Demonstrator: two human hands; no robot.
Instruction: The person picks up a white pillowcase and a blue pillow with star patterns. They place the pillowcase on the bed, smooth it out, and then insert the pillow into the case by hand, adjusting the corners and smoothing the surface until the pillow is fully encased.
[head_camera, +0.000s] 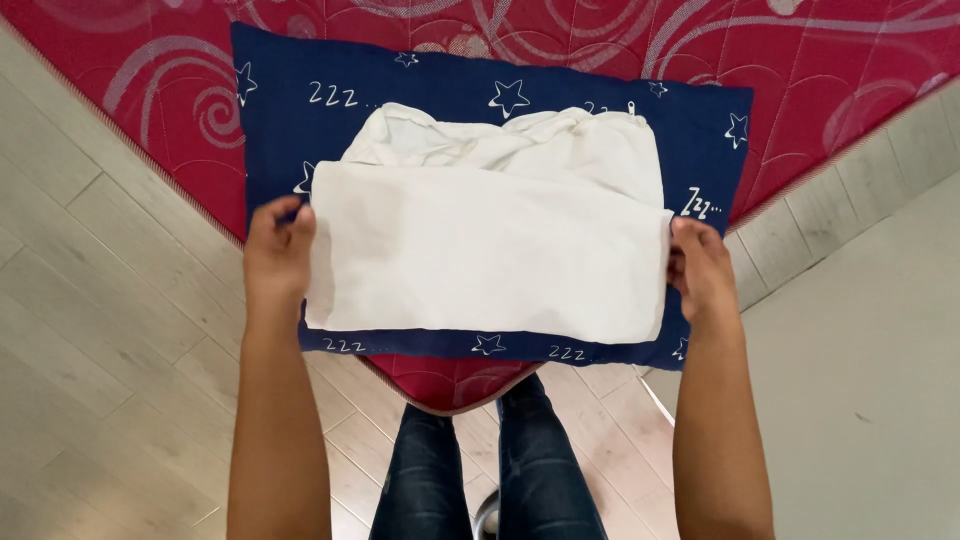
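Fingers of your left hand (278, 250) and right hand (703, 268) pinch the white cloth's (490, 255) side edges over the navy pillowcase (290, 120) at the mattress (150, 60) corner.

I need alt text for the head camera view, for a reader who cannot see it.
Two bare hands, left hand and right hand, grip the side edges of a white cloth lying on a dark blue star-patterned pillow, on a red mattress.

Both bare forearms reach forward and well apart, the left hand (278, 252) and the right hand (702, 270) each curled closed with knuckles up, thumbs turned inward.
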